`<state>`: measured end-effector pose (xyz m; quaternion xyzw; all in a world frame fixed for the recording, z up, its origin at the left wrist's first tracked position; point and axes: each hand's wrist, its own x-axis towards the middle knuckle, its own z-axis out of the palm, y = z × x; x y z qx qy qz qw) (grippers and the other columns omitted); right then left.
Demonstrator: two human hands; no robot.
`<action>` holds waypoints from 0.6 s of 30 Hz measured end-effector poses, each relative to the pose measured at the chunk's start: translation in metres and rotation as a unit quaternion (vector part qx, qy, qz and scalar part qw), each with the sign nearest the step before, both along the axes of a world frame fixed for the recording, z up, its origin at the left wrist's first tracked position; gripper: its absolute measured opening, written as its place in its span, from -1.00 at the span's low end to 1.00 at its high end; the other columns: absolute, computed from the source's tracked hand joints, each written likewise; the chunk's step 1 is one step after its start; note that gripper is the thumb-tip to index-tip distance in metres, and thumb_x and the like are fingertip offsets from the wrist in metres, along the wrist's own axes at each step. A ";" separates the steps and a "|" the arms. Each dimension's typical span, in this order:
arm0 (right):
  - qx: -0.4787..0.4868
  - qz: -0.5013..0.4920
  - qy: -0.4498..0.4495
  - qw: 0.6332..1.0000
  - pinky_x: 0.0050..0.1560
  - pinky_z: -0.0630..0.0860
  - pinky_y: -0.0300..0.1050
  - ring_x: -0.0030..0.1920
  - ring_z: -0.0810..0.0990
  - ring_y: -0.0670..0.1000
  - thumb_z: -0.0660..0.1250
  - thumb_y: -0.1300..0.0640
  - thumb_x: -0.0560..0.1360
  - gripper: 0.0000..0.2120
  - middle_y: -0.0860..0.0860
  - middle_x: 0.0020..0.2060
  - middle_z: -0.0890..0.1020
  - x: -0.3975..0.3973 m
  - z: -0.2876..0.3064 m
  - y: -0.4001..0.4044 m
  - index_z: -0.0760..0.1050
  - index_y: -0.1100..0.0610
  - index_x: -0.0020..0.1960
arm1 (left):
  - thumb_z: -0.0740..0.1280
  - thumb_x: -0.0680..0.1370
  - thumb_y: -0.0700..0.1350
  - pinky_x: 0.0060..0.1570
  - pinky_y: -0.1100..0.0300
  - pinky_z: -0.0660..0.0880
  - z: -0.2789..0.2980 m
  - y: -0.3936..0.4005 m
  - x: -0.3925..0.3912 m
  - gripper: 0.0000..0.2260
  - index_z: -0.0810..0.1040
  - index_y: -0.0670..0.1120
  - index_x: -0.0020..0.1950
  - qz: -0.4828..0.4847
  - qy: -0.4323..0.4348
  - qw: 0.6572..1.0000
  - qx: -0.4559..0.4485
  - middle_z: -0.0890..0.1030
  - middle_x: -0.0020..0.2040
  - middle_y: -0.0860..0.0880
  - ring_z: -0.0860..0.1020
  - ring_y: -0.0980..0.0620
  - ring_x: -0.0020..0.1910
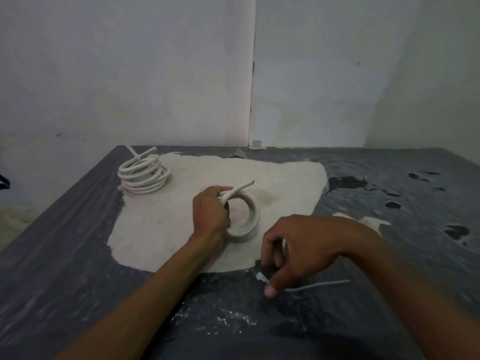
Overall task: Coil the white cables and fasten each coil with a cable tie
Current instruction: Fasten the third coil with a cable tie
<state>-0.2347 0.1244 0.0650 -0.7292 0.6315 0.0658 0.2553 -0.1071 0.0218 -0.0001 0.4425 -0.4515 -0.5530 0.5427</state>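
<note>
My left hand (209, 211) grips a small white cable coil (248, 220) standing upright on edge in the middle of the table, with the cable's free end (244, 187) sticking up to the right past my fingers. My right hand (293, 249) reaches down at the near right, its thumb and fingers pinching a white cable tie (317, 285) that lies on the dark surface. A larger white cable coil (142, 175), bound with a tie, rests at the far left.
The table (78, 255) is covered in dark plastic sheeting with a large pale worn patch (168, 229) in the middle. White walls meet in a corner behind. Torn holes (457, 231) show in the sheeting at the right.
</note>
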 end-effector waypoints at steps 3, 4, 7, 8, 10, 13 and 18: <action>0.005 -0.003 -0.004 1.000 -0.07 0.61 -0.18 -0.25 0.58 -0.23 0.57 -0.13 0.27 -0.73 -0.23 -0.34 0.62 0.007 -0.011 0.002 0.65 -0.05 -0.10 | 0.08 0.57 -0.22 -0.52 0.19 0.25 -0.004 0.003 -0.001 -0.65 0.62 -0.12 -0.25 -0.007 -0.005 1.000 -0.005 0.39 -0.46 -0.07 0.32 0.07 -0.56; 0.002 -0.007 -0.015 1.000 -0.07 0.61 -0.18 -0.26 0.59 -0.22 0.57 -0.08 0.30 -0.79 -0.23 -0.35 0.63 0.007 -0.014 0.001 0.67 -0.03 -0.13 | 0.08 0.56 -0.22 -0.51 0.19 0.25 -0.005 0.003 0.000 -0.65 0.61 -0.11 -0.26 -0.009 -0.002 1.000 -0.003 0.39 -0.45 -0.08 0.31 0.06 -0.55; -0.037 -0.007 -0.035 0.999 -0.03 0.63 -0.13 -0.20 0.62 -0.20 0.52 0.01 0.36 -0.90 -0.20 -0.28 0.68 0.005 -0.015 -0.008 0.69 0.00 -0.16 | 0.09 0.54 -0.21 -0.51 0.19 0.23 -0.005 0.000 0.000 -0.66 0.61 -0.11 -0.28 -0.010 0.005 1.000 -0.001 0.39 -0.46 -0.07 0.30 0.03 -0.55; -0.051 -0.004 -0.042 0.998 -0.03 0.62 -0.13 -0.20 0.62 -0.20 0.51 0.01 0.37 -0.91 -0.20 -0.26 0.69 0.003 -0.013 -0.012 0.69 -0.01 -0.16 | 0.10 0.53 -0.21 -0.50 0.19 0.24 -0.006 0.000 0.000 -0.67 0.61 -0.11 -0.29 -0.007 0.002 1.000 -0.002 0.40 -0.47 -0.06 0.30 0.03 -0.55; -0.082 0.007 -0.080 0.993 -0.05 0.58 -0.21 -0.20 0.61 -0.24 0.48 -0.02 0.41 -0.90 -0.21 -0.23 0.68 -0.002 -0.010 -0.020 0.68 -0.02 -0.12 | 0.10 0.52 -0.20 -0.50 0.19 0.25 -0.007 0.000 0.001 -0.67 0.61 -0.10 -0.31 -0.002 0.001 1.000 0.003 0.41 -0.48 -0.04 0.32 0.03 -0.52; -0.141 -0.008 -0.227 0.964 -0.13 0.52 -0.31 -0.21 0.61 -0.23 0.45 0.00 0.45 -0.89 -0.14 -0.17 0.69 -0.016 -0.001 -0.029 0.65 0.02 -0.07 | 0.10 0.54 -0.19 -0.50 0.19 0.27 -0.009 -0.003 0.003 -0.65 0.59 -0.08 -0.34 0.006 0.008 1.000 0.017 0.40 -0.48 -0.03 0.33 0.04 -0.50; -0.408 -0.145 -0.394 0.811 -0.30 0.46 -0.29 -0.28 0.53 -0.09 0.37 -0.14 0.36 -0.83 -0.05 -0.26 0.62 -0.028 -0.020 -0.047 0.59 -0.07 -0.15 | 0.11 0.55 -0.20 -0.51 0.19 0.22 -0.005 -0.014 0.009 -0.65 0.52 -0.10 -0.39 0.017 0.056 0.997 0.058 0.34 -0.54 -0.04 0.27 0.06 -0.59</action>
